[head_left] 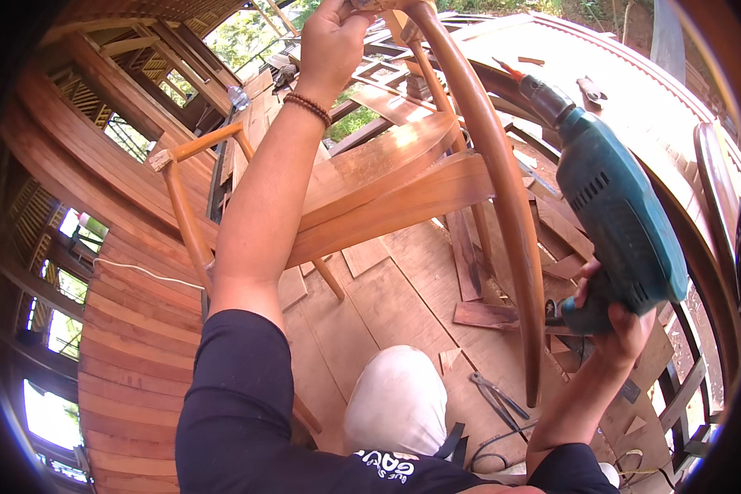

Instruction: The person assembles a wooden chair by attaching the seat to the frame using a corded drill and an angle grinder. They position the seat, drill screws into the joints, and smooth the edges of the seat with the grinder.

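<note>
A wooden chair with a reddish-brown finish lies tilted in front of me, its curved legs and arms pointing several ways. At the top edge my left hand is closed round its upper part; some of the fingers are cut off by the picture's edge. My right hand grips the handle of a teal power drill. The drill points up and to the left, and its bit, orange near the tip, is apart from the chair. A long curved chair leg stands between the drill and the seat.
Pliers and a dark cord lie on the plywood floor by my pale-clothed knee. Wood offcuts are scattered on the right. Curved slatted planking fills the left, with a white cord across it.
</note>
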{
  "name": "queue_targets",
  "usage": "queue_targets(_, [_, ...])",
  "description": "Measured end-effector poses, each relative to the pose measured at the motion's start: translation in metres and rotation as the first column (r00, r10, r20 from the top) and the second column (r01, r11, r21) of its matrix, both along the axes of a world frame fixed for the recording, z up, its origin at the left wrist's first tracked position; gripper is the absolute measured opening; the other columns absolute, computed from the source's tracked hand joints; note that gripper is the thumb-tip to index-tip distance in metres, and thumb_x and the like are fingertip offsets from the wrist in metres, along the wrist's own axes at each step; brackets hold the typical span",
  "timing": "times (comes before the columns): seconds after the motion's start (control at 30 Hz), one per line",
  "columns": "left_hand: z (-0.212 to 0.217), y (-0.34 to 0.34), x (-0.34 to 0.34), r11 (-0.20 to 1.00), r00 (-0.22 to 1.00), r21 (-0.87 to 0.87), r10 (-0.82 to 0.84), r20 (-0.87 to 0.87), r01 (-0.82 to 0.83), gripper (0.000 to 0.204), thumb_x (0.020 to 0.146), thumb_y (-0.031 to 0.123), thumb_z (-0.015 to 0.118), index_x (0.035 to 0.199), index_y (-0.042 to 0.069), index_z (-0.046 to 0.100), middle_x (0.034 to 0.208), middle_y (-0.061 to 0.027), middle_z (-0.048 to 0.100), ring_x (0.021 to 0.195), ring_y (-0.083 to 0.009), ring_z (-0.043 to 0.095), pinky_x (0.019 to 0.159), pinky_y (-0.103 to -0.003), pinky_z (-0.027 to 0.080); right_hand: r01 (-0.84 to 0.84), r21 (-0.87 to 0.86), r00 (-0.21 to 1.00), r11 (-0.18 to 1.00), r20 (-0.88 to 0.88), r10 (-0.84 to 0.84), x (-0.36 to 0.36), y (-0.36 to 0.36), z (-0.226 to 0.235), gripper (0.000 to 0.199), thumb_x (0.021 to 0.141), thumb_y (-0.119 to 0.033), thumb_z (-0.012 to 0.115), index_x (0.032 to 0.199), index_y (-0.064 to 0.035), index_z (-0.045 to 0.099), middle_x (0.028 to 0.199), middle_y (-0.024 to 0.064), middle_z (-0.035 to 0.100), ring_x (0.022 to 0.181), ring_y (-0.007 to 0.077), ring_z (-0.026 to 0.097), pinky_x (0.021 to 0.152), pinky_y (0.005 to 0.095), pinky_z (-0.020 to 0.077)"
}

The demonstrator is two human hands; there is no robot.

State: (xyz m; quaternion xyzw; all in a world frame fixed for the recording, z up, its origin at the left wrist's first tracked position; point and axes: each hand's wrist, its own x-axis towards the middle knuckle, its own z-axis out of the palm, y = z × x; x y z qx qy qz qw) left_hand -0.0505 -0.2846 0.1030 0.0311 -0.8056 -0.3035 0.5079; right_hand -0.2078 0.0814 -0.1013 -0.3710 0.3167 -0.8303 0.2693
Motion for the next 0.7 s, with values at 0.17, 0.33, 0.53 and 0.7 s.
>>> queue_targets(0.17, [-0.002,0.000,0.005,0.999,0.999,0.041,0.021,-0.027,-0.020,0.041,0.087,-0.007,0.037,0.124,-0.003,0.056,0.111,-0.0095,0.066,0.103,-0.0170,0.064,0.090,-0.028,0.051,-0.071,0.039,0.993,0.997,0.094,0.067,0.018,0.035,0.031,0.075,0.077,-0.029,0.073,0.126,0.0190,0.042,0.099,0.0340,0.062,0.074,0.0362,0.069,0.056,0.0371,0.0574])
queue_targets(0.33, [-0.002,0.010,0.006,1.000,1.000,-0.007,-0.009,-0.013,0.009,0.041,0.088,-0.006,0.036,0.125,-0.003,0.056,0.113,-0.0097,0.065,0.104,-0.0174,0.063,0.091,-0.029,0.051,-0.301,-0.103,0.858,0.948,0.405,0.317,0.048,0.028,0.038,0.068,0.087,-0.034,0.056,0.128,0.0157,0.038,0.096,0.0252,0.060,0.079,0.0367,0.067,0.057,0.0371,0.0601])
queue_targets(0.53, [-0.004,0.019,0.006,1.000,0.999,-0.004,0.012,-0.043,-0.012,0.040,0.089,-0.008,0.040,0.127,-0.004,0.053,0.115,-0.0099,0.063,0.105,-0.0171,0.062,0.092,-0.029,0.051,-0.422,-0.286,0.596,0.860,0.627,0.501,0.109,-0.022,0.016,0.052,0.084,-0.022,0.064,0.126,0.0046,0.048,0.101,0.0175,0.064,0.082,0.0284,0.067,0.068,0.0391,0.0585])
queue_targets(0.7, [-0.006,0.021,0.005,0.998,0.999,-0.053,0.041,-0.016,-0.041,0.037,0.090,-0.010,0.047,0.126,-0.002,0.053,0.113,-0.0082,0.064,0.104,-0.0163,0.062,0.089,-0.028,0.050,-0.432,-0.350,0.474,0.831,0.696,0.540,0.144,-0.053,0.005,0.044,0.087,-0.018,0.063,0.124,0.0030,0.050,0.106,0.0164,0.063,0.087,0.0267,0.068,0.074,0.0413,0.0586])
